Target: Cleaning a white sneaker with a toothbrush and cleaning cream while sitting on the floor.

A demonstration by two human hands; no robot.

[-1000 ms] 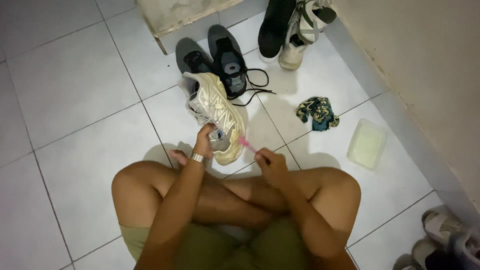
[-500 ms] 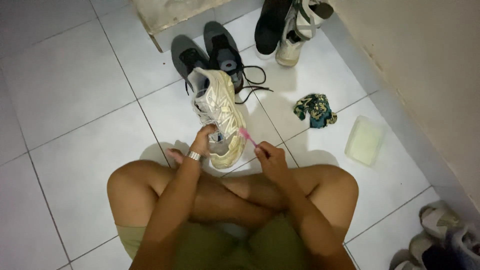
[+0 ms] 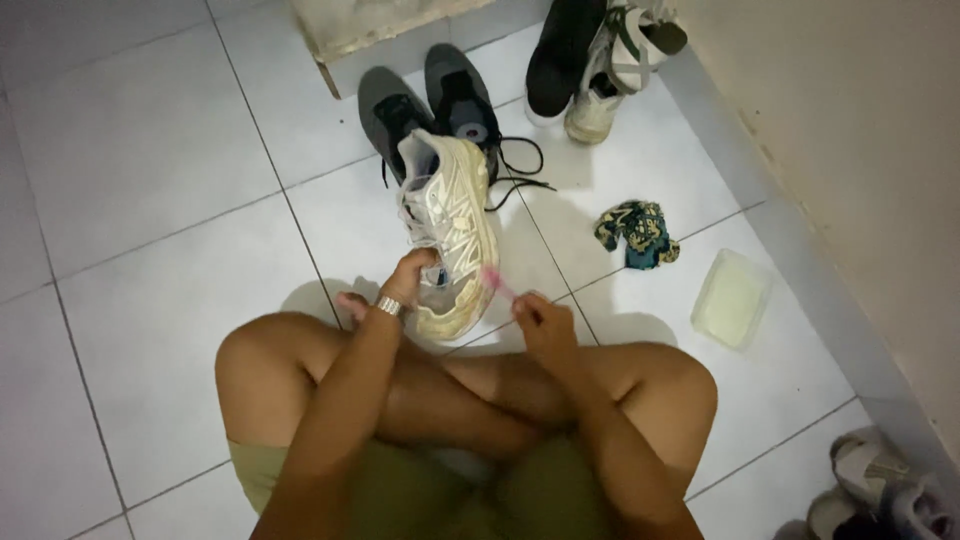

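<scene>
Head view, shoe: our left hand [image 3: 408, 283] closes its fingers around the toe end of the cream-and-white mesh trainer [image 3: 447, 225], centre frame, heel raised off the white tiled floor [image 3: 150, 170].
Head view, brush: our right hand [image 3: 540, 325] pinches a slim pink-handled brush [image 3: 496, 282] against the trainer's side.
Doing it well: we judge short strokes and a steady left-hand hold best.
Nearby: dark grey trainers [image 3: 425, 105] sit upper centre.

You sit on glossy, smooth white floor tiles [image 3: 150, 150]. Your left hand [image 3: 410, 278] grips a cream sneaker [image 3: 452, 225] of mesh cloth with shiny synthetic overlays. Your right hand [image 3: 540, 322] pinches a pink plastic brush [image 3: 497, 283]. At right lies a crumpled patterned cloth [image 3: 637, 232] beside a translucent matt plastic container [image 3: 731, 298].
</scene>
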